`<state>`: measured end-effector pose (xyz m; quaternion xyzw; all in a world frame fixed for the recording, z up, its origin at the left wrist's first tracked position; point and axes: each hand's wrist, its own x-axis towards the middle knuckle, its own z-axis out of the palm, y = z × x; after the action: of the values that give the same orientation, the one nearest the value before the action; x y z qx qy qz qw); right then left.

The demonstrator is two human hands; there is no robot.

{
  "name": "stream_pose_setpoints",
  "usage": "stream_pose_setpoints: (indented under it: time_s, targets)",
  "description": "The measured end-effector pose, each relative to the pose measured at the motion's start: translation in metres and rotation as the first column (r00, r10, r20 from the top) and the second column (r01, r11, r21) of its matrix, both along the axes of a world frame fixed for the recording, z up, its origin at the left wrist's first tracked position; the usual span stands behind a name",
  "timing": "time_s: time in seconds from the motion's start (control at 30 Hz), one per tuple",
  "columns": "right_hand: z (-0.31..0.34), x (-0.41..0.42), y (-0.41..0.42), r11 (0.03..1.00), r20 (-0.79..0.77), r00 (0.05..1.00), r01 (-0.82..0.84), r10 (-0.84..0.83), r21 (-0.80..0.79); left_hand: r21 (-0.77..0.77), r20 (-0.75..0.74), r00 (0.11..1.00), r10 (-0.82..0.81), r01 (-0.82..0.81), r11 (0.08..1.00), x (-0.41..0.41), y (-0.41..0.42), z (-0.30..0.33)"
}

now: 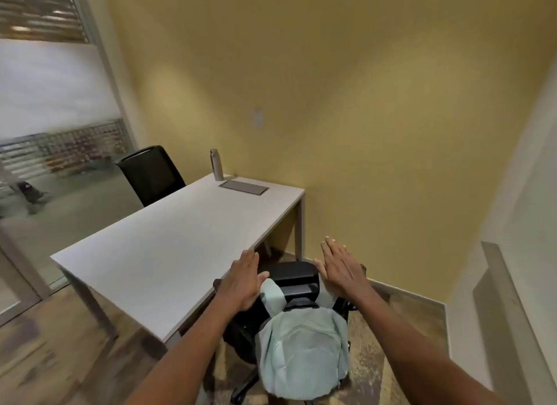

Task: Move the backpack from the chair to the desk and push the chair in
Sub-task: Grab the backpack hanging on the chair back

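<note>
White desk (168, 248) is sitting against a yellow wall (361, 103), glass partition (45, 103) at left; bottle (216, 165) is standing at its far edge. Backpack (301, 344) is lying on the chair (289, 273) beside the desk. Left hand (242, 281) and right hand (339, 269) are hovering over it, fingers (330, 249) spread flat, gripping nothing.

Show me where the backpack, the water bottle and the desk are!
backpack (301, 341): head view, on the middle of its pale green front panel.
water bottle (216, 166): head view, on the middle of its metal body.
desk (168, 239): head view, on a bare part of its white top.
</note>
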<state>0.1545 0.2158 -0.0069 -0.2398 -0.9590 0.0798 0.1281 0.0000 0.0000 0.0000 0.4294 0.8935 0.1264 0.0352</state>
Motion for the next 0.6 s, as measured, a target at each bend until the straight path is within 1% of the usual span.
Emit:
stream_pose_setpoints:
  time_s: [0.07, 0.17, 0.27, 0.37, 0.6]
  targets:
    - [-0.009, 0.001, 0.001, 0.999, 0.029, 0.999, -0.011, 0.013, -0.043, -0.064, 0.03, 0.999, 0.021, -0.019, 0.998, 0.003, 0.003, -0.007]
    - [-0.028, 0.002, 0.0, 0.998, 0.093, 0.995, -0.024, 0.03, -0.06, -0.184, 0.09, 0.993, 0.072, -0.054, 0.981, 0.013, 0.004, -0.02]
    - [-0.039, 0.003, 0.0, 0.996, 0.098, 0.994, -0.039, 0.047, -0.082, -0.16, 0.093, 0.991, 0.095, -0.079, 0.984, 0.018, 0.006, -0.027]
    - [-0.044, 0.003, 0.001, 0.999, 0.094, 0.995, -0.035, 0.037, -0.025, -0.148, 0.078, 0.991, 0.112, -0.099, 0.984, 0.017, 0.009, -0.033]
    - [-0.05, -0.001, 0.002, 0.999, 0.106, 0.993, -0.049, 0.048, -0.001, -0.26, 0.007, 0.982, 0.191, -0.182, 0.948, 0.014, 0.022, -0.04]
